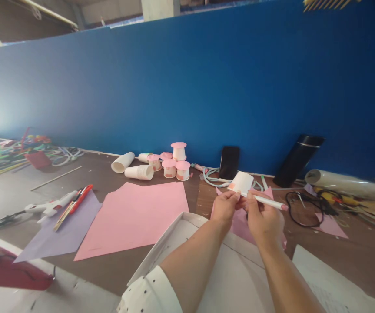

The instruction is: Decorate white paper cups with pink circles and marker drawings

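Observation:
My left hand (225, 210) is closed on the rim of a white paper cup (243, 181), which is tilted and has a small orange-pink patch near its edge. In my right hand (264, 219) is a white marker pen (267, 201) with a pink end pointing right. Its other end meets the cup's lower edge, where my fingers partly hide it. Pink paper scraps (239, 226) lie beneath both hands. Further back stand several small cups with pink paper tops (183, 170), one of them stacked above the others.
White paper cups (139, 172) lie left of the pink-topped ones. Pink paper (141, 213), purple paper (60, 230), a red box cutter (76, 202) and a glue gun (52, 206) are at left. A phone (229, 161) and black bottle (296, 161) lean against the blue partition (187, 87).

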### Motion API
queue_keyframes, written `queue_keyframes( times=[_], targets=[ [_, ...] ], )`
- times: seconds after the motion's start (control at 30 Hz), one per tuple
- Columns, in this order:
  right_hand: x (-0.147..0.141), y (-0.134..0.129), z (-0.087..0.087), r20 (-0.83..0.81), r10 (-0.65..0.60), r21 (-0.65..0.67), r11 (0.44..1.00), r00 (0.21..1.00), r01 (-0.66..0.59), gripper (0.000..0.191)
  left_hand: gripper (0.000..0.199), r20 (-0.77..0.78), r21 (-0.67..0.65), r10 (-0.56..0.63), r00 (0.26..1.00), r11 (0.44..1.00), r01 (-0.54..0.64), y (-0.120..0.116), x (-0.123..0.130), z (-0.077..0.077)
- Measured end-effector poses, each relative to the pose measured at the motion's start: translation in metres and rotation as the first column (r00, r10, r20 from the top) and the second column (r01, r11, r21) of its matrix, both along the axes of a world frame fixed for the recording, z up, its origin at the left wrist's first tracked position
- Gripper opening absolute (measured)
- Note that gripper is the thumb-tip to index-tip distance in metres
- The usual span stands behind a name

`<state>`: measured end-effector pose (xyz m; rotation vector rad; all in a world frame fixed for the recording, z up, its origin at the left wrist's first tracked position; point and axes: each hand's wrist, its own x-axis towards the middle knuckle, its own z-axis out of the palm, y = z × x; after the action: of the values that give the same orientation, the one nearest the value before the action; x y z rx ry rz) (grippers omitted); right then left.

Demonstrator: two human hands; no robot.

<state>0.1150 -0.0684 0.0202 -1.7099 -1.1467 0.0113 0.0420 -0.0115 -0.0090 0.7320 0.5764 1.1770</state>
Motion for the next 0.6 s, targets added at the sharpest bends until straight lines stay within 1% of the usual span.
queue_keyframes(
  times=[0.2,0.6],
  targets=[
    [0.0019,0.0012,-0.0035,0.007,-0.014,0.041,0.999,1.000,0.014,0.042,0.026,0.006,-0.017,0.004,1.000,1.000,-0.004,0.0010,0.0005,-0.0012],
    [0.0006,0.0025,-0.0023,0.001,-0.023,-0.015,1.000,1.000,0.023,0.044,0.022,0.028,-0.050,0.009,1.000,0.999,-0.008,0.0025,0.0014,-0.0016]
  ],
)
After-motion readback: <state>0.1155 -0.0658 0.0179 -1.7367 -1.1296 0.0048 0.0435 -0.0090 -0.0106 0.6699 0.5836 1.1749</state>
